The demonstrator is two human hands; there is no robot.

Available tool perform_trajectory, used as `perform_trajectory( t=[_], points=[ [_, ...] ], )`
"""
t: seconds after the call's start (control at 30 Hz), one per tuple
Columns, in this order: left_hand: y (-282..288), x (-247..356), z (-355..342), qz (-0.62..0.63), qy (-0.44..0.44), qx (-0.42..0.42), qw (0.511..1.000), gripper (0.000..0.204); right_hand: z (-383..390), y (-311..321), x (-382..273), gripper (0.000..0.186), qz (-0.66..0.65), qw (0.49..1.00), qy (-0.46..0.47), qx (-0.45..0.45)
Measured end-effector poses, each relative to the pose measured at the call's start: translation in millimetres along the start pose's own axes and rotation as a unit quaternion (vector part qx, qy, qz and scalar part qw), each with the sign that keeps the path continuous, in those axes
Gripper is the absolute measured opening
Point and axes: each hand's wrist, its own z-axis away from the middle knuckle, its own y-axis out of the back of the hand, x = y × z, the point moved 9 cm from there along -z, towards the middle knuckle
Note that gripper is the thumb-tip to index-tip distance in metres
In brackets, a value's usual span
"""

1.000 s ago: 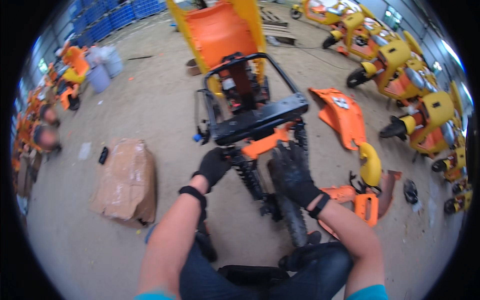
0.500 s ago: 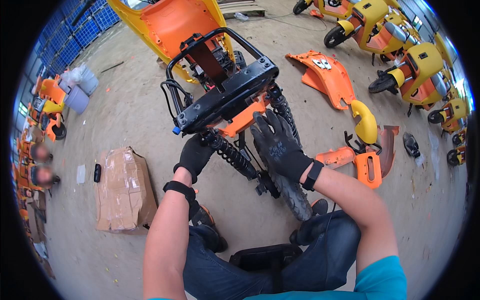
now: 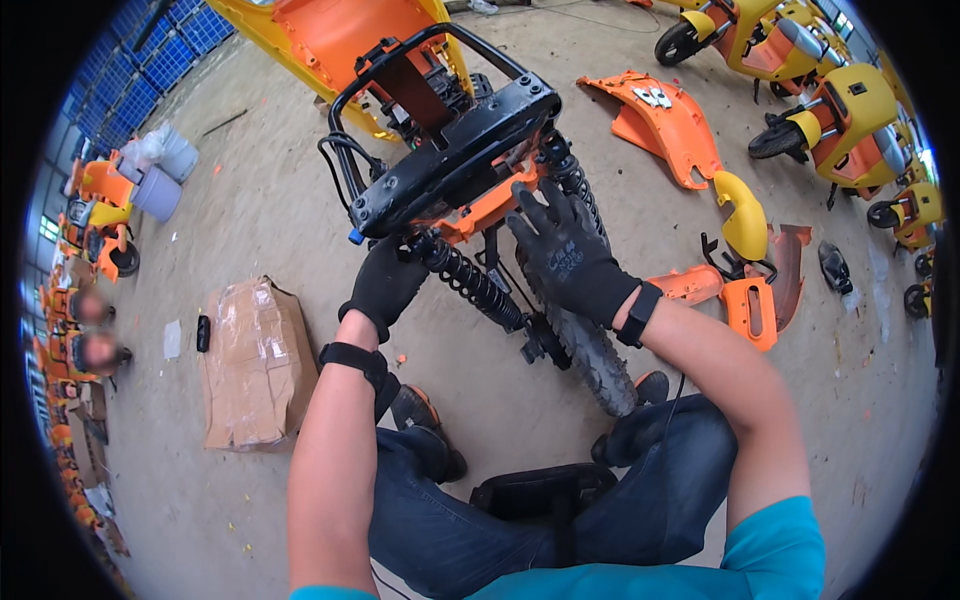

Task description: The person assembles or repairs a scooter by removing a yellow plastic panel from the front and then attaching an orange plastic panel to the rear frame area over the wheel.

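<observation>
In front of me stands a partly stripped scooter, its black tubular rear frame (image 3: 455,165) and crossbar exposed. Below the crossbar runs an orange plastic panel (image 3: 485,205). My left hand (image 3: 387,285), in a black glove, reaches under the crossbar's left end beside the left shock absorber (image 3: 472,280); its fingertips are hidden there. My right hand (image 3: 568,255), gloved too, has its fingers spread at the orange panel's right end, next to the right shock absorber (image 3: 575,180). Beneath that hand is the rear tyre (image 3: 600,370).
A taped cardboard box (image 3: 258,365) stands at my left. To the right lie an orange body panel (image 3: 665,125), a yellow fender (image 3: 742,215) and an orange frame-shaped piece (image 3: 750,312). Yellow scooters (image 3: 850,125) line the right side. Buckets (image 3: 157,193) stand at far left.
My right hand has shifted a little up along the orange panel, its fingers spread wider. The left hand stays by the crossbar's left end. The whole view has moved slightly.
</observation>
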Motion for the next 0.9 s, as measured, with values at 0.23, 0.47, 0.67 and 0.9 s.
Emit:
perform_trajectory(
  t=[0.23,0.47,0.67,0.9],
  points=[
    [-7.4,-4.7,-3.1,0.002,0.025,-0.006,1.0,0.038,-0.3,-1.1,0.3,0.056,-0.037,0.999,0.011,0.017],
    [-2.4,-11.1,-4.8,0.02,-0.005,0.02,1.0,0.032,-0.8,10.3,-1.8,0.059,-0.075,0.995,0.031,0.058],
    [7.3,-4.0,0.2,-0.097,-0.033,0.093,0.99,0.028,0.4,8.8,1.0,0.057,-0.074,0.996,0.024,0.048],
    [2.9,5.9,2.7,-0.14,-0.011,0.068,0.988,0.026,3.2,4.6,2.7,0.055,-0.078,0.996,0.015,0.037]
  ],
)
